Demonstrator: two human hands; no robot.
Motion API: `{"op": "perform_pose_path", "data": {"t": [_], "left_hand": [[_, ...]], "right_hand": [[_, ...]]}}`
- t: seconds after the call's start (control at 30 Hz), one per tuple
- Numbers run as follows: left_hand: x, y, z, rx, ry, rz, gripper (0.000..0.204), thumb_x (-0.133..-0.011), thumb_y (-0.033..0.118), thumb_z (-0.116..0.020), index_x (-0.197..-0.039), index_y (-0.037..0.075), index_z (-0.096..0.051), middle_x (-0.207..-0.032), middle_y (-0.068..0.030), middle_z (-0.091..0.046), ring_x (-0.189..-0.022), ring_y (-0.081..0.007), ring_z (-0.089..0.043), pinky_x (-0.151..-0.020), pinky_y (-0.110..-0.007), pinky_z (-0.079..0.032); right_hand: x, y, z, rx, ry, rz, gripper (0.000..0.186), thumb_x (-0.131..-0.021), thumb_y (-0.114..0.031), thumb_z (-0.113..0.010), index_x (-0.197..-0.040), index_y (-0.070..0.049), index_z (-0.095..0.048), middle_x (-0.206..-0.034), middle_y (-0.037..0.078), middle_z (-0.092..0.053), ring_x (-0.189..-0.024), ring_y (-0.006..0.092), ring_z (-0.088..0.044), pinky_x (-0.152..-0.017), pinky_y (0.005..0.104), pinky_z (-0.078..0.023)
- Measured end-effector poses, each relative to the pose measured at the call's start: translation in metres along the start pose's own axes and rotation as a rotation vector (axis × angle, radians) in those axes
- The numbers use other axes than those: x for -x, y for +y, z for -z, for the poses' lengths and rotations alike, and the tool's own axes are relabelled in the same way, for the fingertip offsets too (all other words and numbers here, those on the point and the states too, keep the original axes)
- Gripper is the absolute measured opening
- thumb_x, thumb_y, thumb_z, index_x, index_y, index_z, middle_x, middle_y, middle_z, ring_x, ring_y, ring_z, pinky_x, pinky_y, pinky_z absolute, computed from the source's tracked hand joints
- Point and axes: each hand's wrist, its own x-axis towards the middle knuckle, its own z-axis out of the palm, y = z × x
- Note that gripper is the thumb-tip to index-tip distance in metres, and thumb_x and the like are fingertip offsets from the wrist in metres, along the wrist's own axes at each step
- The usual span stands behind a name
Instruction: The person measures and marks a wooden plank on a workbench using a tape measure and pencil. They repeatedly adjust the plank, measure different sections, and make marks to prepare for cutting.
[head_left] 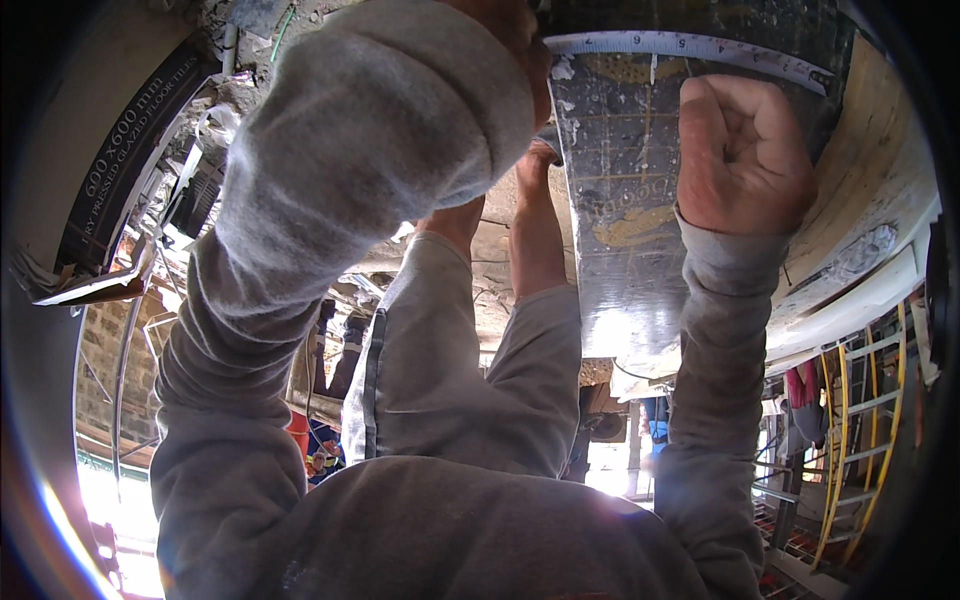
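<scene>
A tape measure (620,43) lies across a dark, scuffed board (615,180) marked with yellowish patches and faint writing. My left hand (515,40) reaches to the board's left edge by the tape; my grey sleeve hides most of it, and its fingers are unclear. My right hand (745,150) is closed on the board just below the tape, fingers curled in; whether anything is inside them is hidden. My bare legs and grey shorts show beneath me.
A pale curved-looking plank (850,200) borders the board at right. Yellow-railed ladders (865,435) stand at lower right. A tile box (125,160) is at upper left, beside rubble (240,45). A block wall (120,370) and small, indistinct figures (325,450) show at lower left.
</scene>
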Motion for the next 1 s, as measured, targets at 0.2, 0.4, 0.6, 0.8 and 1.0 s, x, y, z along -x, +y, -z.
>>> {"op": "perform_pose_path", "data": {"t": [0.2,0.4,0.6,0.8,1.0], "left_hand": [[0.000,0.000,-0.032,-0.121,0.302,-0.011,0.014,-0.076,0.016,-0.066,-0.069,0.005,-0.072,-0.065,-0.0166,-0.066,-0.062,-0.0308,-0.068,-0.069,-0.040,-0.055],[-0.002,0.014,-0.023,-0.226,0.178,0.094,0.019,-0.079,0.019,-0.064,-0.072,0.004,-0.071,-0.067,-0.0174,-0.066,-0.067,-0.0296,-0.068,-0.069,-0.040,-0.055],[-0.005,-0.017,-0.036,-0.247,0.196,-0.070,0.022,-0.091,0.022,-0.056,-0.090,0.005,-0.069,-0.077,-0.0146,-0.068,-0.067,-0.0282,-0.066,-0.066,-0.038,-0.054],[-0.013,-0.042,-0.035,0.167,0.174,-0.169,0.021,-0.086,0.020,-0.061,-0.093,0.001,-0.066,-0.081,-0.0174,-0.068,-0.066,-0.0308,-0.066,-0.062,-0.038,-0.054],[0.022,-0.091,-0.068,0.250,0.498,-0.693,0.009,-0.072,-0.003,-0.063,-0.080,0.001,-0.063,-0.074,-0.0145,-0.064,-0.064,-0.0242,-0.068,-0.057,-0.031,-0.055]], "right_hand": [[-0.001,-0.002,-0.001,-0.011,-0.003,-0.005,0.007,-0.087,-0.008,-0.069,-0.086,-0.003,-0.065,-0.063,-0.002,-0.062,-0.055,-0.0017,-0.050,-0.048,0.0157,-0.039],[-0.001,-0.004,0.004,0.055,-0.076,-0.057,0.005,-0.090,-0.002,-0.064,-0.093,0.002,-0.064,-0.072,0.000,-0.063,-0.061,0.0009,-0.051,-0.052,0.0170,-0.039],[-0.007,-0.012,-0.001,0.162,-0.032,-0.154,0.011,-0.085,-0.013,-0.066,-0.079,-0.003,-0.065,-0.058,0.002,-0.059,-0.051,0.0058,-0.053,-0.048,0.0236,-0.043],[-0.017,-0.031,-0.001,0.246,-0.098,-0.242,0.014,-0.085,-0.013,-0.063,-0.077,-0.002,-0.064,-0.055,0.004,-0.058,-0.050,0.0112,-0.055,-0.049,0.0281,-0.044],[-0.036,-0.041,0.011,0.561,-0.370,0.069,0.012,-0.087,-0.012,-0.061,-0.078,-0.004,-0.061,-0.063,0.014,-0.058,-0.055,0.0285,-0.059,-0.053,0.0344,-0.046]]}}
